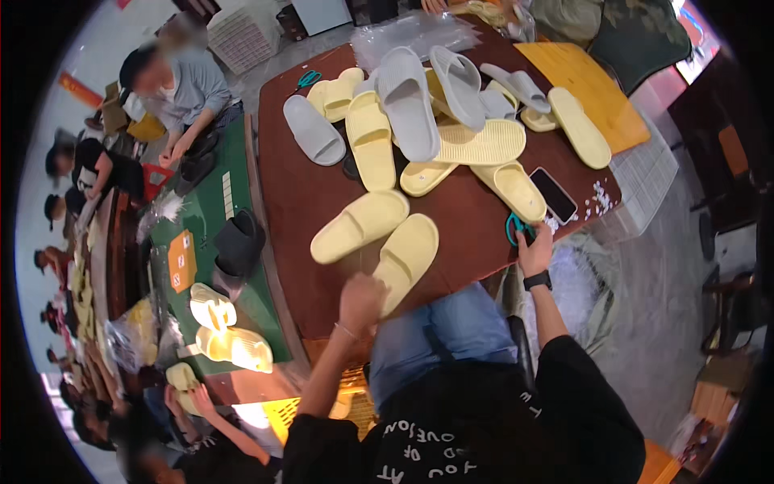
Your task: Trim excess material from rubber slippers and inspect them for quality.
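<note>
My left hand (360,300) grips the near end of a yellow slipper (405,256) lying at the front edge of the brown table (302,202). A second yellow slipper (359,226) lies just left of it. My right hand (533,250) holds teal-handled scissors (514,229) at the table's right front edge, next to another yellow slipper (516,190) and a black phone (553,194). A pile of grey slippers (407,101) and yellow slippers (371,137) covers the far half of the table.
A second pair of teal scissors (307,79) lies at the table's far left. A green table (205,210) to the left holds black slippers (239,242) and pale yellow ones (230,343); several people sit around it. An orange board (592,89) lies at the far right.
</note>
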Demonstrator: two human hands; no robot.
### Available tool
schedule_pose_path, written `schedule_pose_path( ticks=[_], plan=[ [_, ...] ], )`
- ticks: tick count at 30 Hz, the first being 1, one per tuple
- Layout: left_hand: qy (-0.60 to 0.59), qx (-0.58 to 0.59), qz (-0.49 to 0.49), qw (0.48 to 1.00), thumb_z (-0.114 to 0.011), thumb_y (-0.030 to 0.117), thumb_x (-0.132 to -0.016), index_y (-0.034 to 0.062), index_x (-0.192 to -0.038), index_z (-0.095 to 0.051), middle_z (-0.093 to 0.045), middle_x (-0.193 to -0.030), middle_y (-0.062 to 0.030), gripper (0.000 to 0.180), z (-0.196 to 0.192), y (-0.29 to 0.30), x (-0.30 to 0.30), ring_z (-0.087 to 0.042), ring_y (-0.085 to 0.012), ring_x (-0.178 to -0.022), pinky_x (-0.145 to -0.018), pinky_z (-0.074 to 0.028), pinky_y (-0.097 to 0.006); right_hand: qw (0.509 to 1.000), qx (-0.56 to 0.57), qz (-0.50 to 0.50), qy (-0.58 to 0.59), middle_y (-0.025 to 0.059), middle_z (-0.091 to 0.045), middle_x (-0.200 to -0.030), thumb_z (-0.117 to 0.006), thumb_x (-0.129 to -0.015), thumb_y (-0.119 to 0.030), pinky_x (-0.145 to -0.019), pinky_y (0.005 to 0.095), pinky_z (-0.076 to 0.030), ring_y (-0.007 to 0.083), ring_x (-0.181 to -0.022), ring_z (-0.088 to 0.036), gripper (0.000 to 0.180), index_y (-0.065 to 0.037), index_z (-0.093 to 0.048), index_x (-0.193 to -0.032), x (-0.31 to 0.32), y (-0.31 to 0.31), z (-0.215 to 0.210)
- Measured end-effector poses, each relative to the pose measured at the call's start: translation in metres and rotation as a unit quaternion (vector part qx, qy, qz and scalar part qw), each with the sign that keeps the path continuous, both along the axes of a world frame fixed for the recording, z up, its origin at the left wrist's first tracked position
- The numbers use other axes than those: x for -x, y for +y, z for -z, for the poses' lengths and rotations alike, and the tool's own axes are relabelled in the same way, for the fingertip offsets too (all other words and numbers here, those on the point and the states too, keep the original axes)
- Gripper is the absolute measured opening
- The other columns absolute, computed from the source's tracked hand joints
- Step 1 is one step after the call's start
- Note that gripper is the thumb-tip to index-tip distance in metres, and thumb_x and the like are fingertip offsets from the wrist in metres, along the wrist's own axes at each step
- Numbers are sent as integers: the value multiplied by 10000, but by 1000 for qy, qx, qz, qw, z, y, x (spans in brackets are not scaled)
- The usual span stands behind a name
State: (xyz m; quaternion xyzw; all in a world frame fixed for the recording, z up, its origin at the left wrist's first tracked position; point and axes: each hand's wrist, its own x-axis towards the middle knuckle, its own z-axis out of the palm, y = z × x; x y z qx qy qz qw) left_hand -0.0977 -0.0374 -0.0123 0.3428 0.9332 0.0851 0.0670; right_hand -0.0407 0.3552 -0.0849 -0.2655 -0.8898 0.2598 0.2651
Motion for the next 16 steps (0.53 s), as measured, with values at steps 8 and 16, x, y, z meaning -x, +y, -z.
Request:
schedule_pose_path(
  ticks=[8,16],
  plan=[
    [-266,-469,-266,799,-591,116,-921,-9,-976,-681,-611,-696,-45,164,-18,16,-15,-522,-109,-546,-521,-410,-269,990,117,-26,-70,142,-606,-965,-754,-726,-149,-675,394,-508,304,-782,-630,472,-16,-507,-1105,-18,-34,-13],
    [-66,-400,-190,894,-549,83,-955,24,-1037,-681,-683,-878,-93,167,-61,3,26,-602,-191,-647,-608,-462,-249,266,940,-185,-109,110,-509,-1270,-686,-832,-113,-624,263,-500,154,-887,-575,754,-182,-285,-1466,-115,-131,-78]
  ],
)
